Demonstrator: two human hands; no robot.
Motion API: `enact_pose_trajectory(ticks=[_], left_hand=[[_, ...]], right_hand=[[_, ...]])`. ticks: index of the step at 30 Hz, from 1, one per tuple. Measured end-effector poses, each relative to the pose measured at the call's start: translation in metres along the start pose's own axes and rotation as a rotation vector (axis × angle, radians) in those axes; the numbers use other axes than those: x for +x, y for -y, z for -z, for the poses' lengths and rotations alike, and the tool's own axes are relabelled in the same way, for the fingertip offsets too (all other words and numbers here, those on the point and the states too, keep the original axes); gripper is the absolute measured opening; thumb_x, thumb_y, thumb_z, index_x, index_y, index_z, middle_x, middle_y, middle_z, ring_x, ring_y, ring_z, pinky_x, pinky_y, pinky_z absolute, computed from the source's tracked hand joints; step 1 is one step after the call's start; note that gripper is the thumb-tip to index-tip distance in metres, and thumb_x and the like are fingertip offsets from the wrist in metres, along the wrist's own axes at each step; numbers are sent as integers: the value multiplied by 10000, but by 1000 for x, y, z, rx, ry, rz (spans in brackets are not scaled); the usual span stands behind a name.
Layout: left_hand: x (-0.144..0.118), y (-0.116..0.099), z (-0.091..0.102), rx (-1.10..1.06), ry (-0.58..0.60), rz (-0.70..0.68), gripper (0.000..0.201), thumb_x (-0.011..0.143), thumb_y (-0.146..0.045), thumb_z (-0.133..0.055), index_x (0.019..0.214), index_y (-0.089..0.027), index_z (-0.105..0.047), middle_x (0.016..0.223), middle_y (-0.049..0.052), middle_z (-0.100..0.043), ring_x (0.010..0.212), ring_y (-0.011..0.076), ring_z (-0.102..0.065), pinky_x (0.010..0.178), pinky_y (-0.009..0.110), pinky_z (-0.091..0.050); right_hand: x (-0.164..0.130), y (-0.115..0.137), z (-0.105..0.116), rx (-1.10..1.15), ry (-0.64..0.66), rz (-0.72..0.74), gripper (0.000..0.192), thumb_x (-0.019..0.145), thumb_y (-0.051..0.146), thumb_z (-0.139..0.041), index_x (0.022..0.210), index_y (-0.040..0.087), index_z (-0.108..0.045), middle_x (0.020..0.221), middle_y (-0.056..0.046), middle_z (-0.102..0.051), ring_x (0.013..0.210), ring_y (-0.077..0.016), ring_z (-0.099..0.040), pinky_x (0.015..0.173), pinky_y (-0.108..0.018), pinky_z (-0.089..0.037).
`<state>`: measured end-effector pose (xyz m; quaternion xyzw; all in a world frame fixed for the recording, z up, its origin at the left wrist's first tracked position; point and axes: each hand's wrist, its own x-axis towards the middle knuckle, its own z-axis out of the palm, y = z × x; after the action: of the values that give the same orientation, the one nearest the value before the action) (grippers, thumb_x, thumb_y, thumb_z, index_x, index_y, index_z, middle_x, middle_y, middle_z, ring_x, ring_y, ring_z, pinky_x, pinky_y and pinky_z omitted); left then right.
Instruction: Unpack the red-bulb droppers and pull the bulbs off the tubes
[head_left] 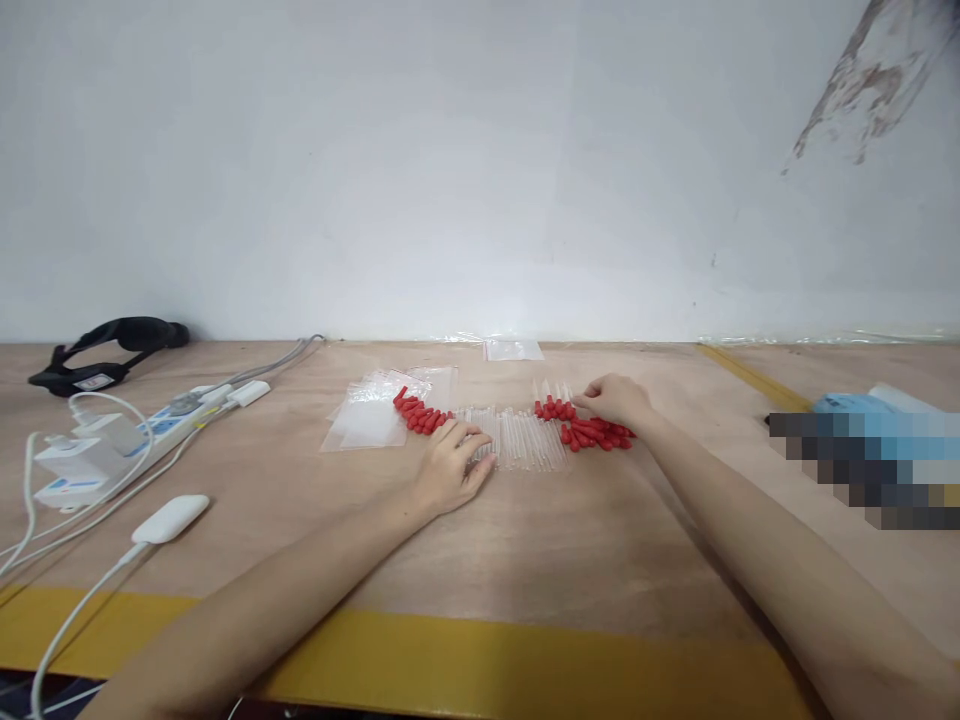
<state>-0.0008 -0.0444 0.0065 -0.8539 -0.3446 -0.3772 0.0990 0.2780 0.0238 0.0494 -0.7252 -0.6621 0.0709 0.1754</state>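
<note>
A row of thin clear plastic tubes [525, 442] lies side by side in the middle of the wooden table. My left hand [452, 467] rests at their left end, fingers loosely bent and apart, with no held thing visible. Behind it a pile of red caps [421, 414] fans out beside flat clear bags [367, 420]. My right hand [619, 400] is closed in a pinch at the right end of a short row of red-capped tubes [555, 408], whose clear parts point to the wall. What its fingertips hold is too small to tell. More red caps [596, 433] lie just below that hand.
On the left are a power strip [169, 425] with white chargers, a white oval device [171, 518] on a cable, and a black headband [109, 355]. A small clear bag [514, 350] lies by the wall. Blue packaging [877, 420] lies at right, partly pixelated. Yellow tape [450, 655] edges the table.
</note>
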Motion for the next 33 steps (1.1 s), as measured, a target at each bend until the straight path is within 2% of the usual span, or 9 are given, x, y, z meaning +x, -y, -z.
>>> enact_pose_trajectory(ticks=[5, 12, 16, 19, 22, 24, 26, 29, 33], left_hand=[[-3, 3, -1, -8, -36, 45, 166, 796, -244, -510, 918, -178, -602, 899, 69, -565, 864, 202, -495, 779, 373, -430], [-2, 5, -4, -1, -32, 12, 144, 788, -231, -515, 882, -178, -610, 920, 69, -557, 875, 198, -487, 789, 365, -422], [-2, 5, -2, 8, -32, 14, 148, 787, -230, -513, 890, -181, -608, 925, 68, -559, 876, 200, -486, 789, 367, -420], [-3, 6, -2, 15, -36, 19, 153, 789, -232, -511, 897, -175, -605, 921, 69, -562, 877, 200, -487, 788, 367, -419], [-2, 6, -2, 24, -29, 13, 165, 791, -231, -510, 915, -170, -601, 925, 71, -563, 880, 199, -492, 789, 364, -422], [-1, 6, -2, 45, -51, 1, 195, 796, -235, -509, 961, -170, -591, 953, 77, -561, 901, 202, -495, 799, 366, -421], [1, 5, -1, 92, -85, -31, 258, 807, -232, -502, 1052, -176, -561, 1037, 89, -551, 970, 215, -484, 829, 377, -410], [2, 2, -1, 186, -84, -148, 341, 820, -197, -493, 1161, -202, -499, 1167, 89, -515, 1092, 236, -432, 894, 399, -367], [2, 0, 0, 270, -62, -315, 291, 832, -130, -472, 1098, -232, -534, 1053, 45, -592, 1012, 201, -484, 895, 387, -343]], right_hand=[[12, 21, -7, -71, 116, -126, 294, 625, 476, -571, 592, 189, -626, 625, -67, -628, 660, -207, -592, 579, -298, -409], [28, 24, -10, -91, 191, -216, 187, 580, 343, -625, 618, 160, -619, 582, -64, -602, 574, -189, -576, 493, -277, -411], [27, 28, 2, -76, 182, -210, 153, 597, 308, -609, 603, 156, -624, 572, -65, -593, 579, -190, -572, 508, -285, -406], [13, 32, 16, -54, 143, -152, 159, 640, 318, -575, 589, 176, -623, 550, -47, -582, 603, -187, -564, 547, -290, -393], [-13, 37, 23, -33, 92, -45, 251, 721, 345, -490, 552, 189, -591, 515, -24, -566, 580, -163, -543, 582, -287, -368], [-34, 40, 18, 20, 40, 110, 284, 765, 349, -441, 566, 187, -562, 501, -10, -560, 543, -142, -523, 587, -277, -350], [-55, 41, 6, 110, -37, 285, 251, 790, 349, -432, 640, 185, -548, 570, -3, -593, 560, -130, -522, 600, -269, -337], [-80, 42, -18, 122, -180, 567, 174, 794, 324, -490, 706, 182, -540, 708, -4, -627, 701, -144, -540, 720, -304, -309], [-97, 41, -44, 87, -346, 777, 202, 844, 284, -461, 983, 174, -557, 822, -50, -636, 818, -172, -516, 778, -338, -263]])
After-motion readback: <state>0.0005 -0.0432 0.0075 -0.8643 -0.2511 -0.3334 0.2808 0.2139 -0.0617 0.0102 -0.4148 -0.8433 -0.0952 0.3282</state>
